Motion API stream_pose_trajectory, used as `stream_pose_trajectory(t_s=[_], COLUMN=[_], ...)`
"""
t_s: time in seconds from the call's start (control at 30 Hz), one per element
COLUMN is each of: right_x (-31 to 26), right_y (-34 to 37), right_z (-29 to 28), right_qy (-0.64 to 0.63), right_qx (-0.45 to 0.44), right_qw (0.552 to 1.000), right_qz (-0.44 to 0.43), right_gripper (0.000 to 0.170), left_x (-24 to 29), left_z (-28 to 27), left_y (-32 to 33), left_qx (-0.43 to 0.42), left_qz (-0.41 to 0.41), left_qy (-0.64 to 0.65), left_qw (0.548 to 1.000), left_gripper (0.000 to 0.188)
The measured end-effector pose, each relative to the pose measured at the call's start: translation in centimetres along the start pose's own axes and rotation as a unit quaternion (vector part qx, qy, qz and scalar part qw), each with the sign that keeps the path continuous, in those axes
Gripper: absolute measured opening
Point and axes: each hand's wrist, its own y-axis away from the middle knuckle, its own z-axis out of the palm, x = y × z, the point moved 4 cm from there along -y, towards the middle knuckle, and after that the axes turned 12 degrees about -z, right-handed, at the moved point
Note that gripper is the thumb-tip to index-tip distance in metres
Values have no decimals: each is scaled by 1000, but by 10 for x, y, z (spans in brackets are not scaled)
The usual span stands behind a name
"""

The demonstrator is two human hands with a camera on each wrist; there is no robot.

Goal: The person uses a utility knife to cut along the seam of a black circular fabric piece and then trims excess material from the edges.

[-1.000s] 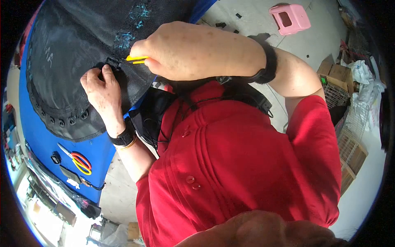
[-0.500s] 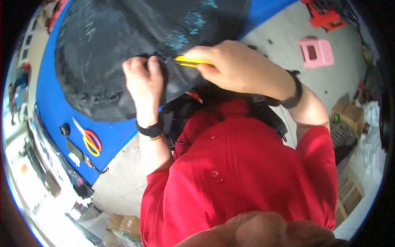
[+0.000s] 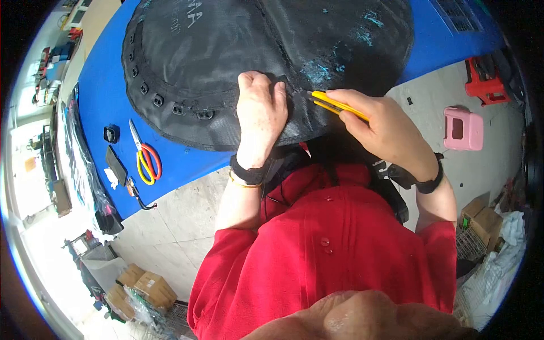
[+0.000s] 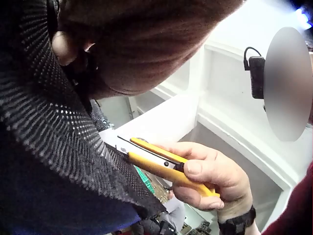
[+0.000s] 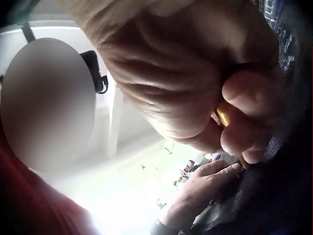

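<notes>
A large round black mesh fabric piece (image 3: 215,54) lies on the blue table, with several small black plastic buckles (image 3: 158,100) along its curved edge. My left hand (image 3: 260,110) grips the mesh near a seam, its fingers curled and partly hidden under the hand. In my right hand (image 3: 391,127) I hold yellow thread snips (image 3: 340,106), pinched between thumb and fingers. Their tips point left, right at the seam beside my left thumb. The left wrist view shows the snips' metal blades (image 4: 126,147) close to the mesh edge (image 4: 93,152).
Red-and-yellow-handled scissors (image 3: 146,161), a black roll-like item (image 3: 110,134) and a flat dark object (image 3: 116,165) lie on the blue table (image 3: 187,164) at left. A pink stool (image 3: 463,129) and a red stool (image 3: 486,85) stand on the floor at right. Cardboard boxes (image 3: 152,288) sit at lower left.
The head view has swung, so the fabric and both hands now appear further right. My left hand still grips the mesh, and the snips stay at the same seam.
</notes>
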Motion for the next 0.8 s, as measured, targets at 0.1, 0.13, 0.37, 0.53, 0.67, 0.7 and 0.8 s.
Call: stream_pose_trajectory(t_s=[0.1, 0.13, 0.37, 0.53, 0.67, 0.7, 0.8], right_x=[1, 2, 14, 16, 6, 6, 5], right_y=[-5, -6, -16, -12, -14, -13, -11], right_z=[1, 2, 21, 26, 17, 17, 16], right_qy=[-1, 4, 37, 34, 31, 36, 45], right_qx=[2, 1, 52, 1, -26, -27, -47], right_qw=[1000, 1000, 998, 999, 998, 998, 997], right_qz=[15, 21, -20, 29, 42, 35, 41], right_gripper=[31, 32, 33, 38, 36, 35, 36], left_x=[2, 2, -2, -1, 0, 0, -2], left_z=[0, 0, -1, -2, -2, -1, -1], left_y=[1, 0, 1, 1, 0, -1, -1], left_qx=[0, -3, -5, -15, -19, -22, -29], left_qz=[-3, -8, 4, 22, 26, 25, 23], left_qy=[15, 14, -17, -9, -16, -19, -16], left_qw=[1000, 1000, 1000, 1000, 999, 999, 999], left_gripper=[23, 23, 22, 22, 20, 20, 19])
